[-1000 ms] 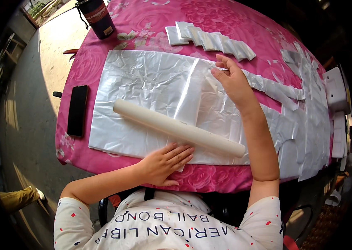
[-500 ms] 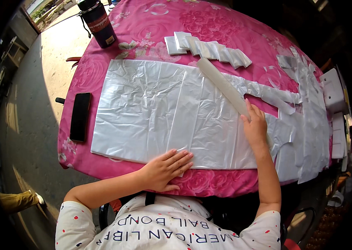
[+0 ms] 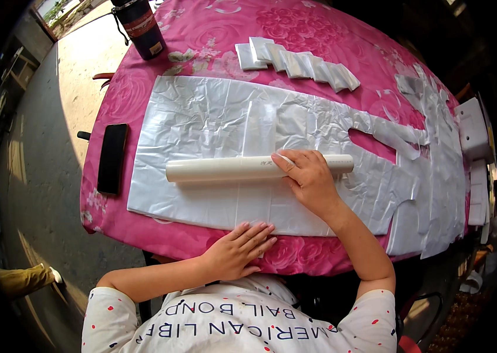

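Observation:
A white plastic pipe (image 3: 213, 168) lies crosswise over a stack of large white plastic bags (image 3: 181, 117) spread on the table. My right hand (image 3: 308, 179) is closed round the pipe right of its middle, with fingers over the top. My left hand (image 3: 239, 250) rests flat, fingers stretched out, at the near edge of the bags and the pink tablecloth. Under the pipe a narrow folded plastic strip (image 3: 257, 126) runs from far to near. The bags' handle ends (image 3: 392, 132) reach to the right, around an opening that shows pink cloth.
Several small folded white plastic packets (image 3: 298, 63) overlap in a row at the far side. A dark phone (image 3: 112, 159) lies at the left, and a dark bottle (image 3: 139, 29) stands at the far left. More plastic bags (image 3: 436, 176) hang over the right edge, near white boxes (image 3: 473, 129).
The pipe has swung from a slant at the right to lying crosswise over the middle of the bags. My right hand has moved left with it; my left hand has barely moved.

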A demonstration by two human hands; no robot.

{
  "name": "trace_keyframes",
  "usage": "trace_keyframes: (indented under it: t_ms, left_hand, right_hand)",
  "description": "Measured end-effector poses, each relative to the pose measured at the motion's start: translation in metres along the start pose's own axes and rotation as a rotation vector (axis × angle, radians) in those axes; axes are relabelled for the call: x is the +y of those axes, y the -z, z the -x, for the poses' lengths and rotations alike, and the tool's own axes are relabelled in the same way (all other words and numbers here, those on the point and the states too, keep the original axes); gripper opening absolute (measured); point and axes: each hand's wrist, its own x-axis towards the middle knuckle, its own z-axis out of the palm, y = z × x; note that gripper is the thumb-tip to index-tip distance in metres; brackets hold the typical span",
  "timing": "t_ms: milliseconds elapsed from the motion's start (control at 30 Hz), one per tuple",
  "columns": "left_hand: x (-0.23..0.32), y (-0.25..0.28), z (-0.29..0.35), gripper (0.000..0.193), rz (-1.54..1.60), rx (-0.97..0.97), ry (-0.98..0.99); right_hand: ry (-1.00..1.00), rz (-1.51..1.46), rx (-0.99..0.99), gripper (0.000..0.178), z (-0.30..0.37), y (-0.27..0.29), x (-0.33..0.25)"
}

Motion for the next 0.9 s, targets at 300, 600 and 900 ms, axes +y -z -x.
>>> trace_keyframes:
  t_ms: [300,600,900]
  left_hand:
    - [-0.017,0.003,0.014,0.053,0.255,0.264,-0.124]
    - [-0.025,0.006,0.018,0.023,0.227,0.43,-0.215]
    - [-0.045,0.043,0.011,0.062,0.502,0.524,-0.127]
  right_hand:
    - [-0.062,0.305,0.277,0.048,-0.055,-0.013,0.04]
    - [0.224,-0.364,-0.257,0.045,0.025,-0.012,-0.041]
    - [-0.015,-0.423,0.012,0.03,0.03,-0.036,-0.042]
